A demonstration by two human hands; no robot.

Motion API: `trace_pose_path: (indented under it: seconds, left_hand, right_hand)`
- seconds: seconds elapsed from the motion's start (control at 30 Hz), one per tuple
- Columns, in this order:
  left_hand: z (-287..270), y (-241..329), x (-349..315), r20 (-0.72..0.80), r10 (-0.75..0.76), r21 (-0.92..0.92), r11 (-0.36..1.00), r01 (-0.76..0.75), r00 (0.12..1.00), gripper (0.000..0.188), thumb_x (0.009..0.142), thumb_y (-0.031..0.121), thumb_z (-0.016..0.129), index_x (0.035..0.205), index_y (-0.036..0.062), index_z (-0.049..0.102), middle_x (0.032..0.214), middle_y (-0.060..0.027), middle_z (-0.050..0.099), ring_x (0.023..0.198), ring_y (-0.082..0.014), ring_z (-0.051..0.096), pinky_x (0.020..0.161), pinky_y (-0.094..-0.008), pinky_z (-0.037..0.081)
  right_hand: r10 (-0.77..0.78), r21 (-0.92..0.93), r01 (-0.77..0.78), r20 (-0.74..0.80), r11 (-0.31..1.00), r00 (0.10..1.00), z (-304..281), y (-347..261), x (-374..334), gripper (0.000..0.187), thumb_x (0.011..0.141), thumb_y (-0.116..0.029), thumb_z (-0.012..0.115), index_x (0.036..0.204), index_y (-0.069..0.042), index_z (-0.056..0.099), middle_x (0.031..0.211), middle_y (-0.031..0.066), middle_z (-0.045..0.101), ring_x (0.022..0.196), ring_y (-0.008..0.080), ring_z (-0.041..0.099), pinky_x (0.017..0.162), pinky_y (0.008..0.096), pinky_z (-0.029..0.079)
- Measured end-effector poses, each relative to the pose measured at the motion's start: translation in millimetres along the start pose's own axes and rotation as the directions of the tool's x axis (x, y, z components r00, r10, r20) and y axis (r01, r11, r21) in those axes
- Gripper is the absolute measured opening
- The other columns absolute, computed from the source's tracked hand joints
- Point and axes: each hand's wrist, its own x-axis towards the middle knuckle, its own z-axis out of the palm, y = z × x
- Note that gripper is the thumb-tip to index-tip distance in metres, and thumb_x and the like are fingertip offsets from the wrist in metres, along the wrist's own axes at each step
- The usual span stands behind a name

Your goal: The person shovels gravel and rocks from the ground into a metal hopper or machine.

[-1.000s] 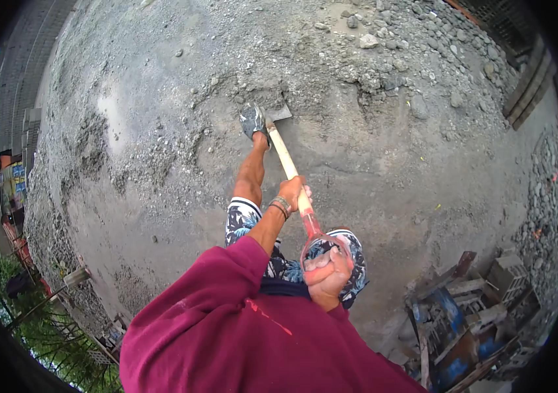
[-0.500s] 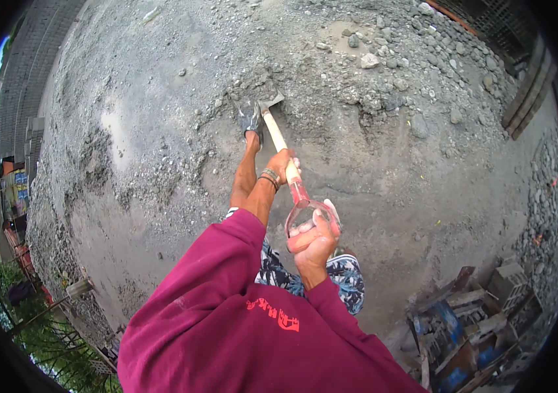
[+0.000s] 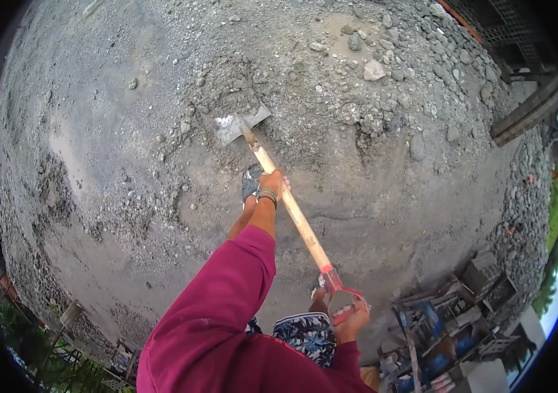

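I hold a shovel with a pale wooden shaft (image 3: 302, 227), its metal blade (image 3: 228, 128) set against loose grey gravel (image 3: 230, 85). Dirt and stones lie along the blade's far edge; how much rests on it I cannot tell. Wrapped round the shaft partway up is my left hand (image 3: 272, 185), with bands at the wrist. My right hand (image 3: 355, 321) is closed on the red D-shaped grip (image 3: 341, 288), nearer to my body and to the right. My left shoe (image 3: 250, 181) stands on the ground just beside the left hand.
Larger rocks (image 3: 374, 70) lie scattered at the far right, near stacked wooden beams (image 3: 529, 112). A heap of broken boards and blocks (image 3: 449, 321) sits at the lower right. Packed, bare soil (image 3: 384, 216) stretches between.
My foot has come back from beside the blade. The grip and right hand have moved down and right, away from the left hand, and more of the shaft and blade shows.
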Motion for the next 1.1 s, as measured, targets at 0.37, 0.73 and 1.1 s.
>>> trace_pose_path:
  seconds: [0.37,0.73,1.1]
  left_hand:
    - [-89.5,-56.4,-100.7,-0.020,0.169,-0.063,0.983,-0.170,0.985,0.021,0.083,0.015,0.065,0.090,-0.0027,0.055,0.070,-0.0118,0.059,0.054,-0.0235,0.060,0.046,-0.0404,0.053]
    - [-144.7,-229.2,-295.8,0.177,0.112,-0.453,0.891,-0.020,0.978,0.014,0.085,0.013,0.062,0.088,0.0033,0.052,0.070,-0.0081,0.054,0.055,-0.0210,0.056,0.051,-0.0407,0.053]
    - [-516.8,-393.5,-299.9,0.097,0.095,-0.900,0.433,0.046,0.991,0.015,0.081,0.013,0.064,0.083,0.0092,0.050,0.062,-0.0028,0.049,0.052,-0.0177,0.051,0.049,-0.0383,0.047]
  right_hand:
    - [-0.093,-0.038,0.106,0.256,0.994,0.962,-142.0,27.7,6.2,0.007,0.080,-0.014,0.058,0.080,-0.008,0.054,0.056,0.0014,0.046,0.042,0.0156,0.046,0.036,0.0314,0.040]
    - [-0.550,-0.116,0.678,0.494,0.726,0.673,-371.3,-58.3,-10.9,0.013,0.077,-0.007,0.058,0.086,0.000,0.064,0.071,0.0034,0.059,0.060,0.0149,0.057,0.056,0.0288,0.047]
    - [-0.280,-0.126,0.855,0.912,0.503,0.300,-433.9,110.4,-139.3,0.010,0.081,-0.004,0.064,0.080,0.000,0.054,0.064,0.0052,0.055,0.051,0.0130,0.053,0.051,0.0272,0.048]
